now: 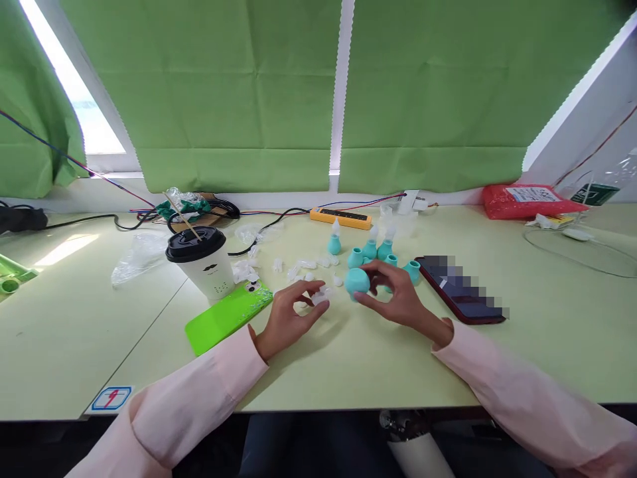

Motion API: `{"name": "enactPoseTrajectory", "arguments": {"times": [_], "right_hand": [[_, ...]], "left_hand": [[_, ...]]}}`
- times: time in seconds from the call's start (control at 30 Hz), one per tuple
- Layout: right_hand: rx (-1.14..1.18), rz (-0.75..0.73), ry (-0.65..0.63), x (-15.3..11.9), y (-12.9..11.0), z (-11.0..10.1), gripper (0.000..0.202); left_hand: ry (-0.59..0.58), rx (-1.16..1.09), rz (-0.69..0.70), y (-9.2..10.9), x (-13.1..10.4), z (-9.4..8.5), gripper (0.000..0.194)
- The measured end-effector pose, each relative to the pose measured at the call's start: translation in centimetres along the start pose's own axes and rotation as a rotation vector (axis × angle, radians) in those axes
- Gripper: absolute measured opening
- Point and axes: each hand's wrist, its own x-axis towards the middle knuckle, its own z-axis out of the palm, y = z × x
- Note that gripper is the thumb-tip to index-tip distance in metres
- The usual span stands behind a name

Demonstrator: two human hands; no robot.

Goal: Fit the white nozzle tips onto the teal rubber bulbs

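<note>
Right now, my left hand (286, 318) is pinching a small translucent white piece (322, 295) between thumb and fingers, just above the counter (373, 378). My right hand (401, 302) holds a rounded teal piece (357, 281) in the same sort of grip, thumb low on it and the fingers curled at its side. The two pieces are near each other but apart, in front of me around the middle of the counter. Beyond my right hand stands a cluster of teal pots (355, 257), some showing open mouths and some topped with pale, pointed tips (390, 234); one more tipped pot (334, 245) stands a little to the left of them. Loose whitish pieces (298, 267) lie scattered beyond my left hand, between those pots and a white paper cup (212, 272) with a black lid (195, 244) and a thin stick poking up. A bright green phone case (226, 318) lies just beside the cup, near my left wrist, and a dark phone (462, 289) with a red edge lies to the right of my right hand. Farther back I have a yellow power strip (341, 218), black cable (226, 208), crumpled clear plastic (142, 259) and, at the far right, a red package (527, 201) below the green curtains (428, 93).
</note>
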Motion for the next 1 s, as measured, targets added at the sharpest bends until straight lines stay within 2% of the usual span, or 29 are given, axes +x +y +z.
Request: {"name": "enactPoseTrajectory", "arguments": {"times": [0.07, 0.13, 0.27, 0.37, 0.5, 0.63, 0.7, 0.83, 0.93, 1.0], "right_hand": [[0.365, 0.178, -0.094, -0.3, -0.3, 0.1, 0.033], [0.63, 0.298, -0.175, -0.4, -0.3, 0.2, 0.032], [0.895, 0.429, -0.297, -0.3, -0.2, 0.6, 0.037], [1.009, 0.514, -0.381, -0.3, -0.4, 1.0, 0.045], [0.996, 0.541, -0.381, -0.7, -0.8, 1.7, 0.042], [0.917, 0.5, -0.299, -1.2, -1.1, 2.2, 0.039], [0.886, 0.474, -0.269, -1.3, -1.2, 2.3, 0.038], [0.789, 0.448, -0.21, -1.3, -1.2, 2.4, 0.036], [0.729, 0.437, -0.236, -1.5, -1.5, 2.6, 0.035], [0.703, 0.429, -0.268, -1.8, -1.8, 2.7, 0.033]], "left_hand": [[0.004, 0.006, 0.012, -0.1, 0.1, -0.2, 0.021], [0.015, -0.002, -0.01, -0.3, 0.2, -0.3, 0.023], [0.012, -0.092, -0.041, -0.7, 0.3, -0.2, 0.035], [-0.042, -0.176, -0.042, -0.7, 0.2, 0.0, 0.028], [-0.034, -0.347, -0.12, -0.6, 0.2, 0.3, 0.02], [-0.079, -0.334, -0.123, -0.3, 0.1, 0.3, 0.023], [-0.062, -0.335, -0.151, -0.1, 0.0, 0.2, 0.023], [-0.021, -0.539, -0.254, 0.5, 0.2, 0.1, 0.032], [-0.073, -0.687, -0.305, 0.9, 0.5, 0.1, 0.045], [-0.131, -0.724, -0.34, 1.0, 0.6, 0.1, 0.039]]}}
